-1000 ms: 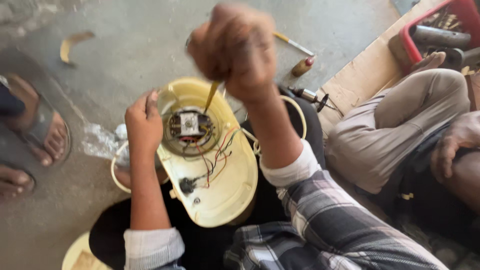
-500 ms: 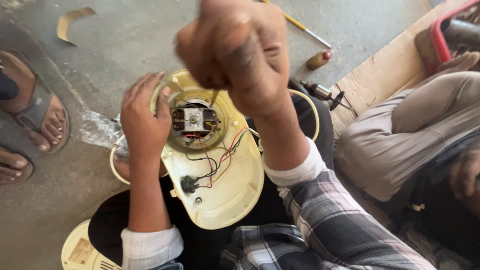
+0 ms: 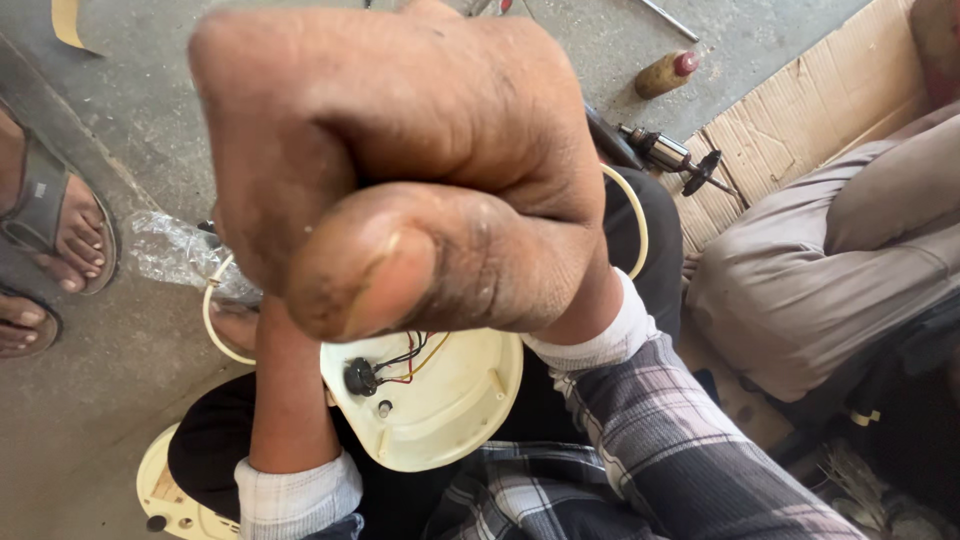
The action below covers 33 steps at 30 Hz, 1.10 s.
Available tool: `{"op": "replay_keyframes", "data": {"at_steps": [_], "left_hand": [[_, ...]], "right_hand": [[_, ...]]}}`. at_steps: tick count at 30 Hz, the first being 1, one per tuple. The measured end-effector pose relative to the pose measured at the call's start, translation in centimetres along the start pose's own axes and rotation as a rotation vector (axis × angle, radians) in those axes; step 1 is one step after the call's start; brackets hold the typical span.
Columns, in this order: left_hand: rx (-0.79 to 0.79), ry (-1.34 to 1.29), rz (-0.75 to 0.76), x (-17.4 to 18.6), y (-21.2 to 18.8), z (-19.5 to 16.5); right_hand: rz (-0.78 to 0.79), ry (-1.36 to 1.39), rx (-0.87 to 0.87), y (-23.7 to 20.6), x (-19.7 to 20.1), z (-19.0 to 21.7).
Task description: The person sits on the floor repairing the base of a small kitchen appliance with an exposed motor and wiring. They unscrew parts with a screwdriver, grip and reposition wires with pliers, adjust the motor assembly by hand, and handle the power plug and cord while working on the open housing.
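Rising since the earlier frame, the right hand (image 3: 400,170) is now filling most of the view just above the cream housing (image 3: 440,400), and it is hiding the motor that was showing before. It is clenching into a fist, thumb pressed across the front — whether anything is inside the fist cannot be told. Only the near part of the housing is showing, resting on the person's lap, with red, black and yellow wires (image 3: 405,358) running to a black knob (image 3: 360,376) on its face. Beside the housing the left forearm is reaching up behind the fist — the left hand itself is hidden. Beyond the housing, on the concrete floor (image 3: 150,120), a small motor rotor (image 3: 675,160) is lying near a cardboard sheet (image 3: 800,110), well apart.
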<state>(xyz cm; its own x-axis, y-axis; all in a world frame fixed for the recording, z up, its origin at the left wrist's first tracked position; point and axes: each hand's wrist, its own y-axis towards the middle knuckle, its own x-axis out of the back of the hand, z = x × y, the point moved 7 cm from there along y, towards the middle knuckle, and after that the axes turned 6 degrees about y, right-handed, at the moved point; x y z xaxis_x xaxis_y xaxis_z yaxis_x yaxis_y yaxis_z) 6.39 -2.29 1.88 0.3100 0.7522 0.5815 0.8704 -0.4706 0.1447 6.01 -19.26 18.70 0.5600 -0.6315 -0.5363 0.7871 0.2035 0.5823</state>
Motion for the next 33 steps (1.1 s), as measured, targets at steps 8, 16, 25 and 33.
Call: {"op": "replay_keyframes", "data": {"at_steps": [8,16,25,33], "left_hand": [[-0.056,0.001,-0.010,0.1,0.5,-0.9],[-0.057,-0.008,0.003,-0.1,0.4,-1.1],[-0.067,0.040,0.012,-0.4,0.2,-0.5],[-0.074,0.068,-0.020,0.0,1.3,-0.7]], "right_hand": [[0.021,-0.046,-0.003,0.1,0.7,-1.3],[-0.069,-0.122,0.066,-1.1,1.3,-1.1],[-0.079,-0.143,0.084,-1.3,1.7,-0.9],[0.156,-0.084,-0.090,0.5,0.8,-1.5]]}}
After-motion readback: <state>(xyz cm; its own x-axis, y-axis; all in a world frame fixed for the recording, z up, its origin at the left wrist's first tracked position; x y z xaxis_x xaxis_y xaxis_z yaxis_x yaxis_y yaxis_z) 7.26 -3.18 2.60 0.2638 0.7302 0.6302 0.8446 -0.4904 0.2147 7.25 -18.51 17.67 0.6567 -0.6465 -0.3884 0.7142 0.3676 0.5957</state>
